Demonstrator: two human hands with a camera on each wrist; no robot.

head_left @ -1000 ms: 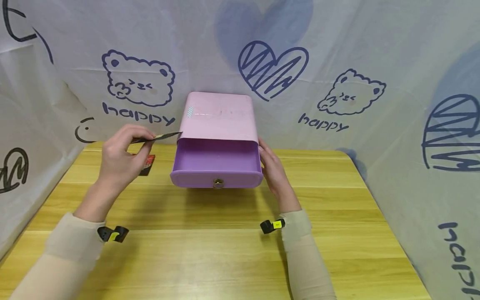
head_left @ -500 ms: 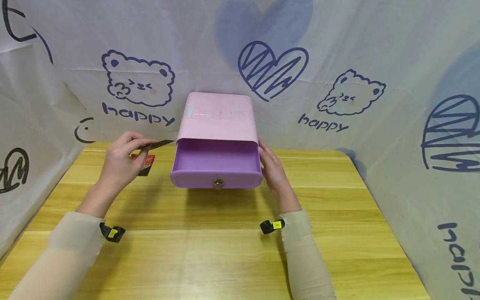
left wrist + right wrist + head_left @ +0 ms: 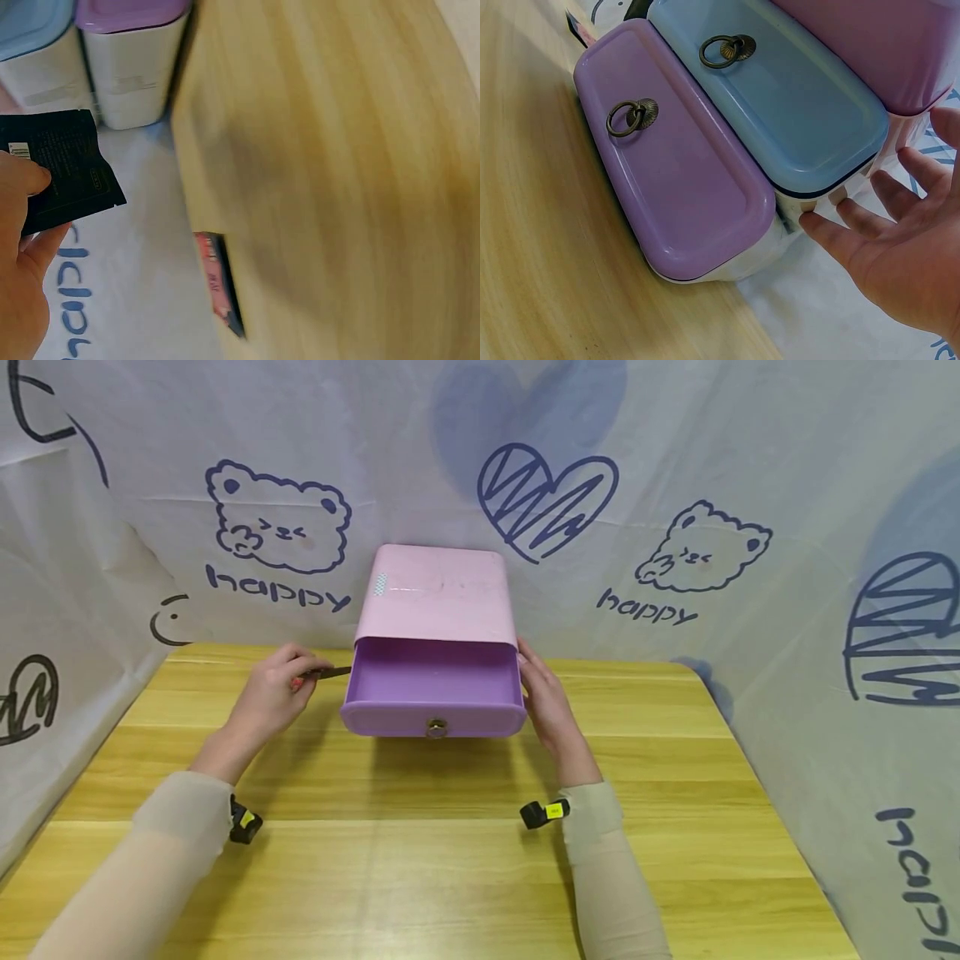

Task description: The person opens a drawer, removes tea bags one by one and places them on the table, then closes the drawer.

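Observation:
My left hand (image 3: 281,693) pinches a flat black packet (image 3: 64,169) with small print and a barcode between thumb and fingers. In the head view the packet points right, its tip close by the left wall of a pulled-out purple drawer (image 3: 433,672). That drawer is the top one of a small drawer unit (image 3: 438,593) with a pale pink top; its floor shows bare. My right hand (image 3: 547,702) rests extended fingers against the unit's right side. On the table lies a red and black packet (image 3: 215,277), mostly hidden behind my left hand in the head view.
Below the top drawer are a closed blue drawer (image 3: 780,97) and a closed purple drawer (image 3: 682,165), each with a brass ring pull. The unit stands at the back of a wooden table (image 3: 435,860), right before a printed cloth backdrop (image 3: 420,468).
My left hand has come down and to the right with the black packet, from above the drawer's level to beside it. The right hand and the drawer unit have stayed put.

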